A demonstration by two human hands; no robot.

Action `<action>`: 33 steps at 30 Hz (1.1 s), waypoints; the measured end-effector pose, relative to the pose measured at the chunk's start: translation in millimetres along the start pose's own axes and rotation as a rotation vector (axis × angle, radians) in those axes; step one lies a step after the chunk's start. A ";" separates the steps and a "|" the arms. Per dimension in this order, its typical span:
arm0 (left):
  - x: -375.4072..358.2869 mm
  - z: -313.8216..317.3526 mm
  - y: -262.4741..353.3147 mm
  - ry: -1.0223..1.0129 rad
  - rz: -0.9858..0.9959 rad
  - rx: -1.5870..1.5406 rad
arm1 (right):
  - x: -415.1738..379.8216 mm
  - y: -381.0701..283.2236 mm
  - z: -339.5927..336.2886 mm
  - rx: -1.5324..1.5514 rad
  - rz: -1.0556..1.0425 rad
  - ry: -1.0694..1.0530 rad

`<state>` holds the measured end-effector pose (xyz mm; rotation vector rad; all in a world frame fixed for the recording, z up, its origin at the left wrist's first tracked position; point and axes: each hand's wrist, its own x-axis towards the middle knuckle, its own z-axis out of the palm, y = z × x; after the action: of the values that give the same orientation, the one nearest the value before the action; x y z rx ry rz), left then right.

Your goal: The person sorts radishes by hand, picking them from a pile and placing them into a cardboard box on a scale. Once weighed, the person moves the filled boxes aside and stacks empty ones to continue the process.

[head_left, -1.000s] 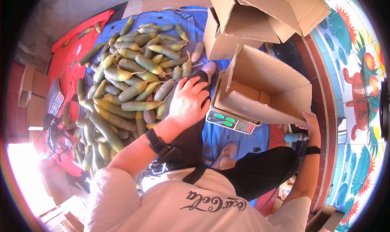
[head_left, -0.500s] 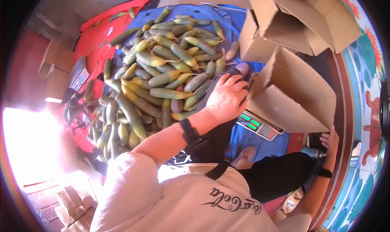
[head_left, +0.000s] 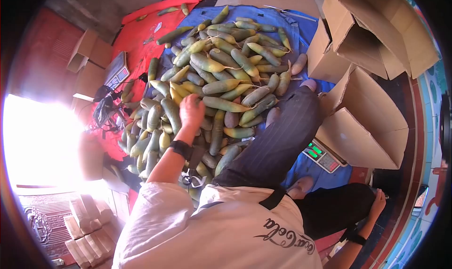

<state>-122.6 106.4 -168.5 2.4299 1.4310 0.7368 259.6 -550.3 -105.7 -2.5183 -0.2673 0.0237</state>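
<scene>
The right hand was by the knee, its grip unclear. The left hand was at the radishes piled on the blue sheet, finger closure hidden; they looked firm, heavyish, best held mid-body.

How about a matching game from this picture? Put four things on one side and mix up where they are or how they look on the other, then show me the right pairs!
Things:
1. Long green radishes
2. Open brown cardboard box nearest the black-trousered legs
3. Flat white weighing scale near the legs
4. Bare left hand

Places and looks:
A. Display lit up in green
B. Reaching over the radish heap
C. Mostly piled on the blue sheet
D. Standing on a scale

Right pairs: 1-C, 2-D, 3-A, 4-B
</scene>
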 end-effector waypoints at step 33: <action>-24.7 -25.7 -24.5 -0.330 -0.228 -0.500 | 10.7 -33.1 20.5 -0.003 -0.051 0.008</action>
<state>-164.3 95.8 -164.8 1.8675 1.1931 0.5300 262.4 -510.1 -103.1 -2.5135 -0.3285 -0.0071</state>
